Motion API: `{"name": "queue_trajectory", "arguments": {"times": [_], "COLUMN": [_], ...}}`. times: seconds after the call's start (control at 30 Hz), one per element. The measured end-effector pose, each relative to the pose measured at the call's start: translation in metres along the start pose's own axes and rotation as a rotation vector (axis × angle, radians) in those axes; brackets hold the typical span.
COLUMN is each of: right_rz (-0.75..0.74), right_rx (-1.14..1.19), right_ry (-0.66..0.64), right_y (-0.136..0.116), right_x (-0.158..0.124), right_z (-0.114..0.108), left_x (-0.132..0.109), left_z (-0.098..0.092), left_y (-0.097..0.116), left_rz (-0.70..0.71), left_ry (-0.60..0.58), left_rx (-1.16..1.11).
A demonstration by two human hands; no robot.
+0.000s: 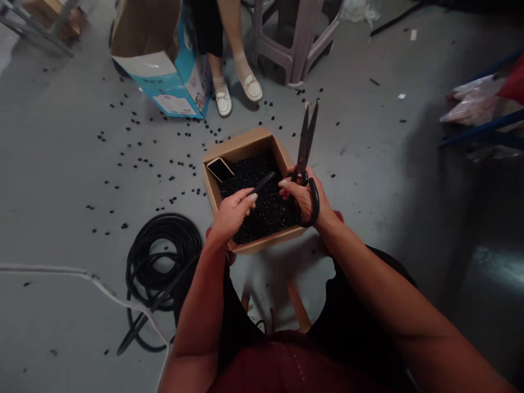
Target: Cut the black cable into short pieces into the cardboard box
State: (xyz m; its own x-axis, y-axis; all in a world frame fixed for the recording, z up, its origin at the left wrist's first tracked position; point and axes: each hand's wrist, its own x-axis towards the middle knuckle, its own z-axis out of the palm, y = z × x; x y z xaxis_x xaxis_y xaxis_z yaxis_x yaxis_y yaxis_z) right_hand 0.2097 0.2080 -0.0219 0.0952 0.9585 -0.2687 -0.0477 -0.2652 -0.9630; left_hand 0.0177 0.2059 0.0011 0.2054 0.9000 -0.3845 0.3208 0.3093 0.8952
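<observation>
Dark red garment (270, 365) foremost; left fingers (247, 202) pinch ribbed strip (264, 183), right fingers (292, 188) grasp scissors (302, 158); loosened pinch could drop strip into box (270, 240) beneath.

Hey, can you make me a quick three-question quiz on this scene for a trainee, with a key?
1. Fill in: the right hand grips a pair of ____.
2. True or false: the coil lies on the floor, outside the cardboard box.
3. Multiple choice: what colour is the thin strip in the left hand? a) white, b) red, c) black.

Key: 1. scissors; 2. true; 3. c.
</observation>
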Motion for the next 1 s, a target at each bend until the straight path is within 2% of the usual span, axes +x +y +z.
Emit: {"name": "queue_trajectory", "arguments": {"times": [0.17,0.27,0.43,0.63,0.83,1.0], "right_rz": [0.077,0.067,0.072,0.058,0.082,0.094], "right_rx": [-0.241,-0.435,-0.513,-0.488,-0.470,-0.479], "right_ry": [-0.206,-0.327,-0.460,-0.531,-0.513,-0.499], "right_y": [-0.005,-0.012,-0.019,-0.014,-0.002,0.006], "right_x": [-0.011,-0.023,-0.040,-0.048,-0.046,-0.040], "right_z": [0.002,0.004,0.004,-0.002,-0.004,-0.005], "left_x": [0.000,-0.001,-0.003,-0.006,-0.007,-0.005], "left_z": [-0.016,-0.021,-0.024,-0.023,-0.018,-0.014], "left_y": [0.005,0.008,0.005,0.005,0.008,0.006], "left_rz": [0.038,0.036,0.049,0.097,0.167,0.174], "left_ry": [0.107,0.144,0.151,0.189,0.177,0.144], "left_rx": [0.003,-0.022,-0.001,0.270,0.529,0.622]}}
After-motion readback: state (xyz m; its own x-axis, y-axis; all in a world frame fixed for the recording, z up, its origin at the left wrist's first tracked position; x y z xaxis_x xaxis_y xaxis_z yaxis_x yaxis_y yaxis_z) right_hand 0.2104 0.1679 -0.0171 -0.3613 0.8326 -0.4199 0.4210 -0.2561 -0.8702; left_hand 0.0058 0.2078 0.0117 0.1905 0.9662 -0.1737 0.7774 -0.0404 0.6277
